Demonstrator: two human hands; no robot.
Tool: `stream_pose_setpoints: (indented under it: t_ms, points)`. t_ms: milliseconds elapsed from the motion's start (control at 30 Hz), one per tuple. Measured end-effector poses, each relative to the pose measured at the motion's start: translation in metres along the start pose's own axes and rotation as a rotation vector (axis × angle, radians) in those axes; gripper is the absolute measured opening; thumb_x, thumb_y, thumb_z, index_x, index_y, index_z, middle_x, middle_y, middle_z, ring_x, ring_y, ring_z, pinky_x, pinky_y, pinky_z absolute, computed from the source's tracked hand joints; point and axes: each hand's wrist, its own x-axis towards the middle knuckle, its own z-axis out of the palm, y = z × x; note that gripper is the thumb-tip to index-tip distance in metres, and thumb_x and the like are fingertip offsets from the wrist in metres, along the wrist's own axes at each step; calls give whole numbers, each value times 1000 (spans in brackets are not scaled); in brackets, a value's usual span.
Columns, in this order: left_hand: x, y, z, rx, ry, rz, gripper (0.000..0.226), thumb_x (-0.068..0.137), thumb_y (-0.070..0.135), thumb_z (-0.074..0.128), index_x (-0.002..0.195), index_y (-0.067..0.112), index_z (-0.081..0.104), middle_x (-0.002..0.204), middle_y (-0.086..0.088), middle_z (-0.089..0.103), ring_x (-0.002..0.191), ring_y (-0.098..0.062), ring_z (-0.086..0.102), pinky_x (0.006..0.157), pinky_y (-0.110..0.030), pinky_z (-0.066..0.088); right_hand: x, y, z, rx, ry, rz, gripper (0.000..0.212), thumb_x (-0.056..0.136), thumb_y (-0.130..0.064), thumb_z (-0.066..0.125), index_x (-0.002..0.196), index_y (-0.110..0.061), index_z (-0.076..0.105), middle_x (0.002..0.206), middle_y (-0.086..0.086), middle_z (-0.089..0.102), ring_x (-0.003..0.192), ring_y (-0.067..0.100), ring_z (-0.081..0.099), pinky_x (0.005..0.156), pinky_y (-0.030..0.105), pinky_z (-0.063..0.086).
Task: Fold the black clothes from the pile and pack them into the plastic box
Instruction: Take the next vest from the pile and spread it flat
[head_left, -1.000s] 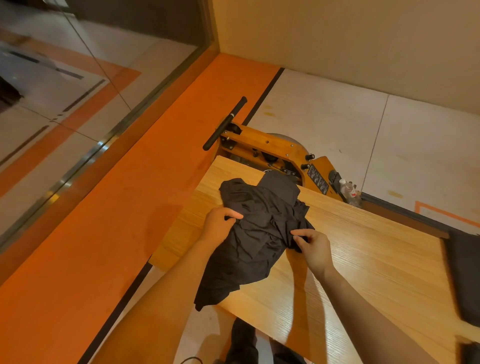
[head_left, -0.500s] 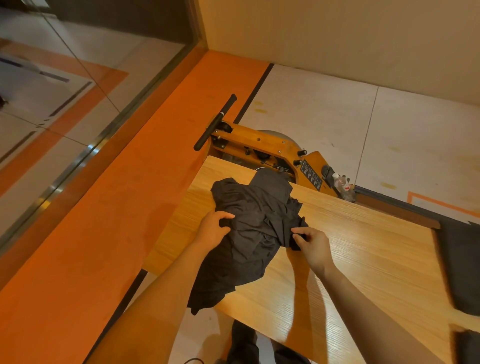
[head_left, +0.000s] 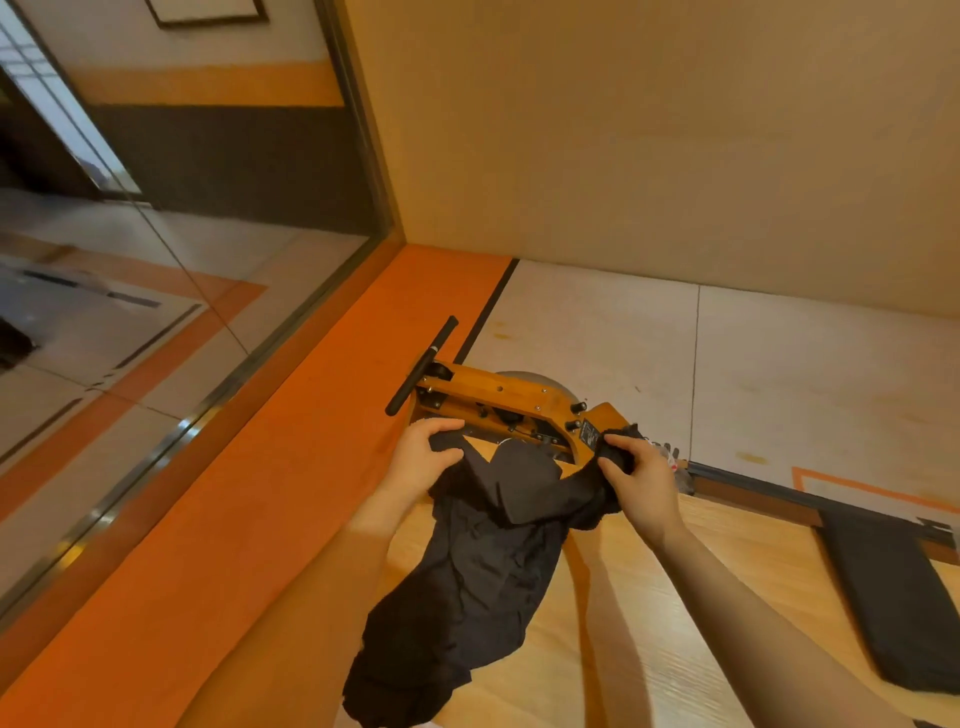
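1. No box in view; the black garment (head_left: 483, 566) is held up above the wooden table (head_left: 649, 623), its lower end hanging past the near edge.
2. Left hand (head_left: 423, 460) grips one top corner, right hand (head_left: 641, 478) grips the other, hands spread apart.
3. Folded black piece (head_left: 893, 597) lies flat at the table's right.
4. Earlier the garment lay bunched on the table with the hands closer together; now it is lifted and stretched, and the view is tilted up.
5. Orange machine (head_left: 519, 408) behind carries a black label, unreadable.
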Motion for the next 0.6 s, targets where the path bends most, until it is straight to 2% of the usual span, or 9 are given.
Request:
stream_pose_setpoints:
  t_ms: [133, 200, 267, 300, 367, 433, 500, 600]
  points:
    - [9, 40, -22, -29, -17, 39, 40, 83, 5, 72, 113, 30, 65, 123, 1, 59, 115, -20, 55, 96, -40, 50, 14, -32, -40, 53, 63, -46, 34, 92, -7, 65, 125, -11, 63, 127, 9, 61, 118, 26, 56, 102, 48, 49]
    - [15, 58, -29, -42, -21, 56, 39, 83, 3, 71, 113, 27, 65, 122, -2, 58, 107, -19, 57, 81, -28, 54, 22, -43, -65, 73, 114, -68, 34, 91, -6, 65, 125, -10, 63, 128, 10, 61, 117, 27, 57, 101, 47, 50]
    - [19, 78, -34, -31, -21, 81, 37, 85, 2, 69, 116, 22, 65, 119, -1, 57, 96, -13, 57, 63, -14, 49, 27, -49, -94, 99, 158, -79, 34, 92, -6, 64, 126, -11, 64, 129, 9, 61, 118, 27, 57, 102, 44, 50]
    - [21, 88, -36, -18, -16, 100, 37, 86, 2, 68, 118, 20, 65, 118, 0, 56, 95, -12, 55, 60, -12, 47, 30, -52, -109, 99, 181, -86, 34, 92, -7, 64, 126, -12, 64, 130, 9, 61, 119, 27, 57, 102, 44, 50]
    - [28, 106, -40, -20, 0, 139, 38, 85, 2, 69, 119, 18, 66, 119, 0, 58, 102, -15, 55, 72, -17, 51, 34, -53, -136, 89, 232, -96, 34, 93, -8, 63, 127, -14, 63, 131, 9, 60, 119, 28, 57, 101, 47, 50]
    - [37, 122, -42, -45, 23, 165, 37, 83, 1, 70, 115, 19, 67, 121, -2, 60, 110, -21, 56, 90, -34, 52, 37, -52, -163, 77, 280, -99, 36, 94, -7, 62, 129, -15, 62, 132, 9, 59, 118, 28, 58, 100, 49, 51]
    - [44, 138, -41, -70, 35, 184, 37, 82, -1, 70, 111, 21, 68, 120, -4, 62, 112, -24, 57, 96, -42, 50, 40, -50, -187, 53, 323, -96, 37, 94, -6, 61, 130, -14, 61, 132, 9, 59, 116, 29, 59, 99, 51, 51]
    - [54, 161, -35, -89, 30, 215, 38, 81, -4, 69, 111, 20, 68, 120, -6, 61, 114, -24, 56, 99, -42, 48, 43, -46, -219, -13, 379, -101, 38, 93, -1, 60, 130, -12, 62, 130, 11, 61, 116, 31, 59, 100, 53, 49]
